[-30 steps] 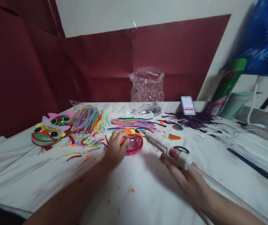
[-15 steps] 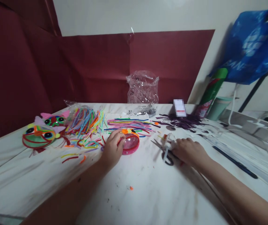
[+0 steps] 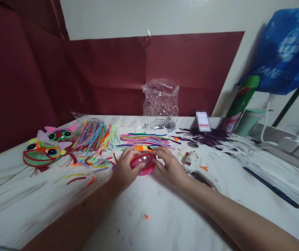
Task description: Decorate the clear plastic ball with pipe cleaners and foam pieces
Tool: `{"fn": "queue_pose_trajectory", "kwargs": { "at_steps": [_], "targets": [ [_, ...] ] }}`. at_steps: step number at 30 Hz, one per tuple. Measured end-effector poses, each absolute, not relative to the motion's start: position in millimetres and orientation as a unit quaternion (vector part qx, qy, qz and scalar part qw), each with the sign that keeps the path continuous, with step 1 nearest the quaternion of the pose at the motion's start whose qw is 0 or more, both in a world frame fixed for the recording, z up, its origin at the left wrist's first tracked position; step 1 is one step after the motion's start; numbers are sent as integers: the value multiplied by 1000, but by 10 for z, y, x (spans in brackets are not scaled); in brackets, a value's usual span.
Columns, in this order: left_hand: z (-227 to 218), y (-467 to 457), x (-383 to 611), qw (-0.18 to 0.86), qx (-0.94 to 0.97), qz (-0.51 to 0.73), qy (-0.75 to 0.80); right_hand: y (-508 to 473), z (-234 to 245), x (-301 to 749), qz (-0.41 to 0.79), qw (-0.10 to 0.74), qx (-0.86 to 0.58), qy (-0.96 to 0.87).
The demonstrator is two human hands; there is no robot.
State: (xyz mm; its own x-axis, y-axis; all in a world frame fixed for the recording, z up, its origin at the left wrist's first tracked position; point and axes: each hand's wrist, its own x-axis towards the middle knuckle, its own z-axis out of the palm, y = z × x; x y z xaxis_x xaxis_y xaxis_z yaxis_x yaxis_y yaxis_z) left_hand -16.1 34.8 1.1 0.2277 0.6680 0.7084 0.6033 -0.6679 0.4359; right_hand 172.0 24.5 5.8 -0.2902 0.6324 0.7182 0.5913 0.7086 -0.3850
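Observation:
Between my hands rests a pink see-through plastic craft piece [image 3: 147, 161], rounded, with a dark pink rim. Yellow and orange bits with a black eye stand at its far edge. My left hand [image 3: 127, 164] grips the left side, its thumb lying over the near part. On the right side, my right hand [image 3: 170, 165] has its fingers bent against the rim. Beyond them lie pink and blue pipe cleaners [image 3: 145, 138]. To the right of my right hand are a white glue gun [image 3: 191, 157] and scissors with black handles [image 3: 201, 177], partly hidden by my forearm.
Two decorated fish-like crafts [image 3: 41, 153] stand at the left, beside a bag of coloured pipe cleaners [image 3: 94, 134]. Purple strips [image 3: 209, 136] lie at the back right. A clear plastic bag [image 3: 160, 99] leans at the back. A dark pen-like stick [image 3: 270, 186] lies at the right.
My right hand has let go of the things by the scissors and glue gun and moved left onto the pink craft piece. The scissors have shifted right. My left hand keeps its hold.

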Motion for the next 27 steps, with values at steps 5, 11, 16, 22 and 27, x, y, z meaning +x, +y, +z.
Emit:
{"fn": "queue_pose_trajectory", "kwargs": {
  "at_steps": [5,11,16,22,27],
  "targets": [
    [3,335,-157,20,791,466,396,230,-3,1772,12,463,-373,-804],
    [-4,326,-153,18,793,463,395,214,-27,1794,-27,462,-371,-805],
    [15,329,-161,29,794,462,393,203,-45,1793,-47,458,-372,-806],
    [30,319,-156,63,781,472,405,195,-56,1793,-76,434,-369,-818],
    [-53,354,-151,131,757,509,389,183,-40,1790,-79,428,-371,-820]
  ]
}}
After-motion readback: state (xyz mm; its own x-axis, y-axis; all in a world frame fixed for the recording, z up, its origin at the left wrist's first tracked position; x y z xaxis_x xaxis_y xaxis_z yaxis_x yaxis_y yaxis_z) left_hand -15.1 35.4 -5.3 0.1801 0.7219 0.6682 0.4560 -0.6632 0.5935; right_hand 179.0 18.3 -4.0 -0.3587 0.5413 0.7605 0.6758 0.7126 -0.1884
